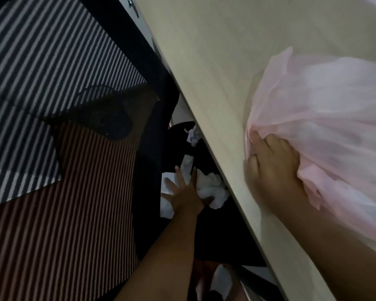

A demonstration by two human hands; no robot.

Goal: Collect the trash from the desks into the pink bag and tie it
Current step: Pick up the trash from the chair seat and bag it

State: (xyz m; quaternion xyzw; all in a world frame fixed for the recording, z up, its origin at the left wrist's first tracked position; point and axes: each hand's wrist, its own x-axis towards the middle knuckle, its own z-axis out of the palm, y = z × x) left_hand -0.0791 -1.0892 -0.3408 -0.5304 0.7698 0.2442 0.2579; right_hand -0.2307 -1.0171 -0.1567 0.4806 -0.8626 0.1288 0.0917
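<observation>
Your right hand (271,164) rests on the pale, smooth desk (204,72), fingers clamped on a bunched fold of the thin, translucent pink bag (326,118), which billows over the desktop. Below the desk edge, your left hand (186,193) reaches down with fingers spread, touching crumpled white paper (212,187) lying on something dark. More white scraps (192,135) lie beyond. Left of them runs striped mesh (52,83).

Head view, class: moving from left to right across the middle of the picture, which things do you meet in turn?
Striped carpet → left hand → crumpled white paper → desk top edge → right hand → pink bag.
</observation>
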